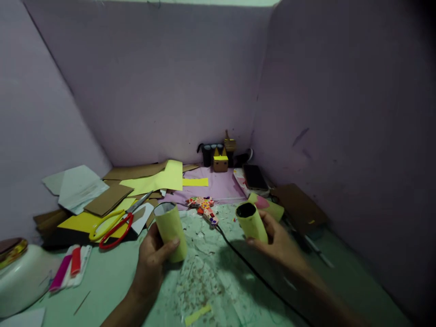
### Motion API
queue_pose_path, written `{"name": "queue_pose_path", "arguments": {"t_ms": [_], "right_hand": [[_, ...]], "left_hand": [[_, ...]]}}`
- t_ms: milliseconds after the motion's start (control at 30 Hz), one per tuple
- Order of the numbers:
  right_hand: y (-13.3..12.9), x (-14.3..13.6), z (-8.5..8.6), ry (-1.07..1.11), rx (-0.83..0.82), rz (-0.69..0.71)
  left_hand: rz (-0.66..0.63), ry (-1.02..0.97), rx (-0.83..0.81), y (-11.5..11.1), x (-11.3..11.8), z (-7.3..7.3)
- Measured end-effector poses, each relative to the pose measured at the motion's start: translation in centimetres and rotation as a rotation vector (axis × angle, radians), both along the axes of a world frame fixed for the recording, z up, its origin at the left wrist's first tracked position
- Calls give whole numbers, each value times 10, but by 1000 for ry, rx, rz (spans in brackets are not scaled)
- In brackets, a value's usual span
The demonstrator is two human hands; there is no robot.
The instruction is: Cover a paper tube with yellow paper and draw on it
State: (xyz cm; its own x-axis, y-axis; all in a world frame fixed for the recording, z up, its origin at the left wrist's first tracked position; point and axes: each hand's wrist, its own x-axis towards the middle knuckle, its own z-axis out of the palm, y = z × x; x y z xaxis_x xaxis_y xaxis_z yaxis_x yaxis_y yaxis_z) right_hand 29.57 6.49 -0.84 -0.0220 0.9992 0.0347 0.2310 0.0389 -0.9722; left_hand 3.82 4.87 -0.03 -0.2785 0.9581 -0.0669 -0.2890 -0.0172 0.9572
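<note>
My left hand (155, 256) is closed round a yellow paper tube (171, 231), its pale grey inside showing at the open top. A second, shorter yellow tube (254, 227) with a dark inside sits in the grip of my right hand (274, 238), tilted a little to the left. Both tubes are held above the table, apart from each other. Between and beyond them lies a glue gun (204, 210) covered in colourful patterns, its black cord (252, 268) running toward the lower right under my right arm.
Scissors (117, 225) with yellow and red handles lie on paper and cardboard sheets (112, 197) at the left. Markers (71, 268) and a white rounded container (23, 277) are nearer. A phone (255, 177) and brown board (299, 209) lie right; a small cardboard figure (220, 163) stands at the back.
</note>
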Motion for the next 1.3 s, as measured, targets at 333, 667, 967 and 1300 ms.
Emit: {"name": "queue_pose_path", "arguments": {"t_ms": [333, 667, 967, 1300], "right_hand": [[0, -70, -1, 500, -215, 367], [-1, -76, -7, 467, -198, 400], [-7, -77, -18, 310, -79, 407], [-14, -88, -38, 188, -93, 571]], "left_hand": [[-136, 204, -177, 14, -26, 6], [-212, 29, -224, 6, -23, -5], [-155, 108, -3, -6, -18, -4], [-145, 256, 145, -6, -30, 12]]}}
